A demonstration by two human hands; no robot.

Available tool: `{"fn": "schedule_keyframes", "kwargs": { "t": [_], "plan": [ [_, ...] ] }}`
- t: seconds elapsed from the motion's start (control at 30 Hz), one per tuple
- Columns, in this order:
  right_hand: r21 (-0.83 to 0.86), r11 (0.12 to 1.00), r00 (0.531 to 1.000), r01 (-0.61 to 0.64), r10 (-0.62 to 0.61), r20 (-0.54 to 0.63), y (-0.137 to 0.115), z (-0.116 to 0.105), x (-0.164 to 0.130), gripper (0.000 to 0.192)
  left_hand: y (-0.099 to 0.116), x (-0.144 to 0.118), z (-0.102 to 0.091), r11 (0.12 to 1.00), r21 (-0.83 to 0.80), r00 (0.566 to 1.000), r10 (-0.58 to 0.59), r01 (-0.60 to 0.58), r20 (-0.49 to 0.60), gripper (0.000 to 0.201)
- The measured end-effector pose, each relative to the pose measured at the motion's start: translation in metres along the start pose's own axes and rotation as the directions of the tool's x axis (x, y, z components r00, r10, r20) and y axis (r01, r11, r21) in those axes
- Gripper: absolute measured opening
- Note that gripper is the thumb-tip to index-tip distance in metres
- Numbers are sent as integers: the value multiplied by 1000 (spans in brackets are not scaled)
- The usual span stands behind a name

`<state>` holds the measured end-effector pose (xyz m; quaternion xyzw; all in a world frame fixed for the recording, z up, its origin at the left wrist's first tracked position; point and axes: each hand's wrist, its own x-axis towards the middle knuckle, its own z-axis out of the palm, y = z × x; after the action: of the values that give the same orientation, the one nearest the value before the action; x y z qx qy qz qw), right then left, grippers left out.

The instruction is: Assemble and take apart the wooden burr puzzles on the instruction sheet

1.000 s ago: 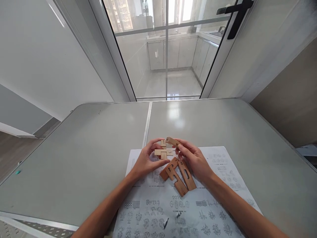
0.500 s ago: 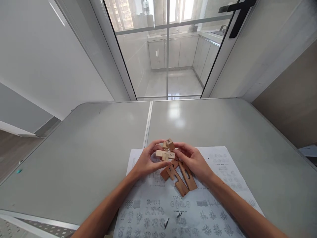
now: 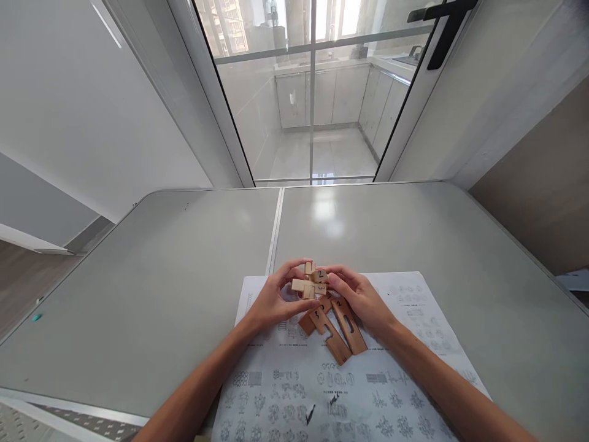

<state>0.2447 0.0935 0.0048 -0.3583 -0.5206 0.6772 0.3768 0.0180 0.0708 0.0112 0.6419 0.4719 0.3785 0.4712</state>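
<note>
Between my hands, just above the printed sheet, is a cluster of pale wooden puzzle pieces (image 3: 304, 286), crossed through one another and marked with numbers. My left hand (image 3: 275, 301) is closed around its left side, thumb below and fingers behind. My right hand (image 3: 352, 293) pinches a pale piece marked 2 (image 3: 319, 275) at the cluster's upper right. Darker brown notched wooden pieces lie below, among them one marked 3 (image 3: 337, 348) and a slotted one marked 2 (image 3: 352, 331). My fingers hide part of the cluster.
The large paper sheet (image 3: 271, 359), printed with small diagrams, lies on the grey table (image 3: 197, 264). A metal seam (image 3: 275, 224) crosses the tabletop. Beyond the far edge stands a glass door (image 3: 294, 110) with a black handle (image 3: 446, 37).
The pale piece marked 2 has turned and shifted slightly down and right, now lying nearer the cluster. A piece end behind it shows more. The brown pieces have stayed put.
</note>
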Motion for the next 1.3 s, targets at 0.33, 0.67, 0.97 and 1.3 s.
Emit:
{"fn": "schedule_keyframes", "kwargs": {
  "t": [0.33,0.67,0.97,1.3],
  "plan": [
    [8,1000,1000,-30,30,0,-1,1,0,40,9,-2,1,998,55,997,-3,-1,75,74],
    [66,997,998,-38,41,-38,4,-1,1,34,9,-3,2,998,-63,1000,-16,18,22,58],
    [156,987,999,-29,31,-8,10,-5,2,32,-3,4,1,964,-256,957,-138,71,-254,51],
    [340,940,999,-28,40,-30,12,-8,7,34,13,0,-3,988,-81,987,-139,133,-75,50]
  ]
}}
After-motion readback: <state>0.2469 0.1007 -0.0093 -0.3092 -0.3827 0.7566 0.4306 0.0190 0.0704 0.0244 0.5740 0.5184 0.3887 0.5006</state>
